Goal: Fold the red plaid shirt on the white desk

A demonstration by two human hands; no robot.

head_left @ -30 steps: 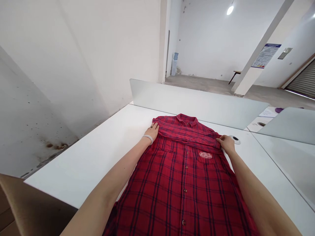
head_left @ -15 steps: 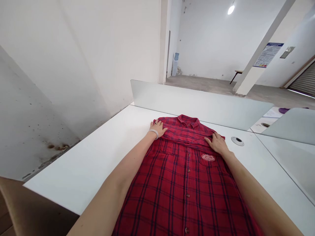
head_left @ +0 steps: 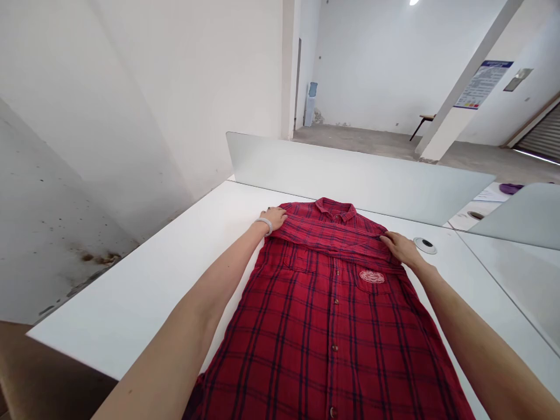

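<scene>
1. A red plaid shirt [head_left: 301, 326] lies front up on the white bench [head_left: 175, 251], its collar [head_left: 336, 209] pointing toward the pale screen [head_left: 350, 175] at the back; its lower end runs out of view.
2. A long band of sleeve cloth [head_left: 332, 238] lies across the chest, just below the collar.
3. The left hand [head_left: 275, 218], with a pale bracelet [head_left: 265, 224] on the wrist, rests at the shirt's left edge, fingers reaching onto the cloth; its thumb is hidden, so I cannot tell whether this grip holds any fabric.
4. The right hand [head_left: 401, 247] is at the opposite end of the band, fingertips touching the cloth; I cannot tell whether its grip pinches it.
5. Below the band, a row of buttons [head_left: 336, 301] runs down the middle, and a light oval patch [head_left: 371, 276] sits to the right of it.
6. A round cable hole [head_left: 425, 245] is in the bench near the right hand.
</scene>
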